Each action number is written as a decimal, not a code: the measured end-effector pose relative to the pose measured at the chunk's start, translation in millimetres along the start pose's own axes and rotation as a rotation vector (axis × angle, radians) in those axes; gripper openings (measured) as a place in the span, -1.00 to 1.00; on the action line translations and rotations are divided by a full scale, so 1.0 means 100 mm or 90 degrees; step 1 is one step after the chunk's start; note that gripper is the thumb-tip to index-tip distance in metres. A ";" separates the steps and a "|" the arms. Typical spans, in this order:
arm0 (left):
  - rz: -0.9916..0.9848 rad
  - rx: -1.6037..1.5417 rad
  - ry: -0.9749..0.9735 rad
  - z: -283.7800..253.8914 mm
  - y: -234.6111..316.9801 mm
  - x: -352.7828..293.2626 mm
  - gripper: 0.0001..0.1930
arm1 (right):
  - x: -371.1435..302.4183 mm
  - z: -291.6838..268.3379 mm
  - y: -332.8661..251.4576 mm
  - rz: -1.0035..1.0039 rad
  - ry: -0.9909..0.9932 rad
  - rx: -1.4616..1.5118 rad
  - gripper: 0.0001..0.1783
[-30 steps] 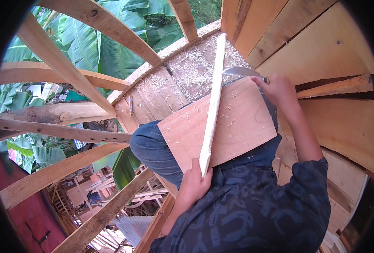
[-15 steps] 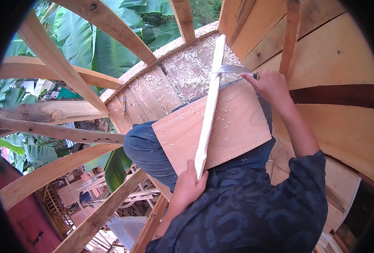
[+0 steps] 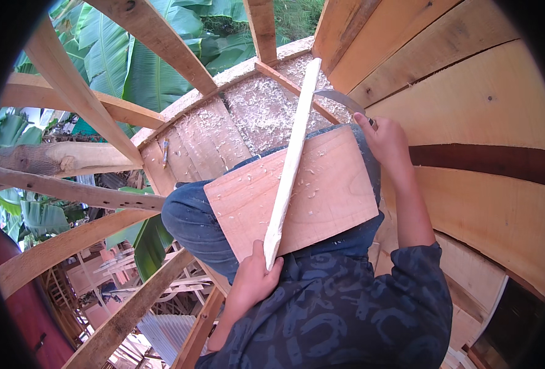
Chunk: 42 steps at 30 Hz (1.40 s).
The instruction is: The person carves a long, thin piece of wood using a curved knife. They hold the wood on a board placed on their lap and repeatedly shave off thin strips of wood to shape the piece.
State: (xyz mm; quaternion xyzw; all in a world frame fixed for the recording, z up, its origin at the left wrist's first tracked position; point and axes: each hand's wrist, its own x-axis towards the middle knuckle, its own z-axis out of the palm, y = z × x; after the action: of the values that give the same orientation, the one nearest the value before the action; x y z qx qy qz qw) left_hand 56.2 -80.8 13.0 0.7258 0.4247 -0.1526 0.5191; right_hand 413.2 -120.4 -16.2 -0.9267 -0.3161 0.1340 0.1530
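Note:
A long pale wooden stick (image 3: 291,163), whittled to an uneven surface, slants across a flat wooden board (image 3: 328,184) on my lap. My left hand (image 3: 255,280) is closed round its near end, the thumb along its side. In my right hand (image 3: 384,140) is a curved knife (image 3: 340,98), sickle-like, its handle mostly hidden by my fingers. The blade reaches left, with its tip at the stick's right edge near the far end; I cannot tell whether it touches. A few curled shavings lie on the board.
Wood shavings (image 3: 266,114) cover the plank floor ahead, where a thin wooden strip (image 3: 288,82) lies aslant behind the stick. A small pen-like object (image 3: 165,152) lies left of my knee. Plank walling (image 3: 469,104) rises at right; bare wooden ribs (image 3: 162,46) stand at left, with banana leaves beyond.
The thin strip that leaned by the right-hand planks now lies across the floor behind the stick. The blade, earlier across the stick, now has its tip at the right edge. My view shifted slightly.

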 end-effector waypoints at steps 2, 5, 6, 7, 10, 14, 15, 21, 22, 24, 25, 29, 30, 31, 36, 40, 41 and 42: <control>0.006 0.001 0.008 0.00 0.00 -0.01 -0.60 | -0.07 -0.01 -0.06 -0.018 -0.012 0.046 -0.23; 0.001 0.018 0.011 0.00 0.03 0.00 -0.59 | -0.23 -0.16 -0.25 -0.100 -0.065 0.101 -0.22; -0.003 0.026 0.010 0.00 0.03 0.00 -0.59 | -0.30 -0.17 -0.33 -0.135 -0.090 0.116 -0.22; -0.013 0.034 0.011 0.01 0.04 -0.01 -0.58 | -0.38 -0.11 -0.38 -0.198 -0.109 0.061 -0.21; -0.024 0.059 0.017 0.02 0.09 0.01 -0.57 | -0.50 0.06 -0.41 -0.324 -0.143 -0.079 -0.18; -0.032 0.079 0.045 0.01 0.13 -0.02 -0.56 | -0.35 0.16 -0.28 -0.255 -0.086 -0.118 -0.15; -0.034 0.082 0.051 0.01 0.14 -0.03 -0.57 | -0.26 0.14 -0.22 -0.216 -0.051 -0.115 -0.14; -0.021 0.163 0.119 -0.09 0.05 -0.08 -0.55 | -0.41 -0.05 -0.28 -0.175 -0.110 -0.128 -0.17; -0.018 0.168 0.126 -0.11 0.04 -0.08 -0.55 | -0.55 -0.02 -0.37 -0.221 -0.134 -0.125 -0.17; -0.013 0.182 0.143 -0.17 0.06 -0.06 -0.55 | -0.76 0.10 -0.46 -0.271 -0.190 -0.157 -0.17; -0.017 0.200 0.145 -0.19 0.07 -0.05 -0.55 | -0.81 0.15 -0.47 -0.294 -0.215 -0.172 -0.17; 0.001 0.207 0.159 -0.10 -0.02 0.00 -0.56 | -0.59 0.19 -0.26 -0.233 -0.122 -0.194 -0.17; 0.004 0.209 0.163 -0.08 -0.03 0.00 -0.56 | -0.43 0.16 -0.18 -0.190 -0.100 -0.213 -0.18; 0.009 0.208 0.169 -0.05 -0.03 0.01 -0.57 | -0.34 0.12 -0.14 -0.150 -0.074 -0.236 -0.18; 0.006 0.208 0.140 -0.05 -0.03 0.02 -0.57 | -0.53 0.00 -0.26 -0.215 -0.110 -0.211 -0.21; 0.014 0.228 0.146 -0.02 -0.06 0.03 -0.56 | -0.84 0.22 -0.39 -0.293 -0.159 -0.202 -0.21; 0.009 0.231 0.145 -0.02 -0.05 0.03 -0.56 | -0.77 0.26 -0.34 -0.292 -0.144 -0.204 -0.21; 0.005 0.234 0.144 -0.04 -0.03 0.03 -0.56 | -0.68 0.27 -0.30 -0.291 -0.128 -0.205 -0.20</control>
State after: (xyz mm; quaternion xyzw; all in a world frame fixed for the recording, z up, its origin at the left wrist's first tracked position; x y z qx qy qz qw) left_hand 54.8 -76.0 10.5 0.8225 0.4426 -0.1433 0.3273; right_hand 335.7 -135.2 -20.2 -0.8259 -0.5472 0.1356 -0.0019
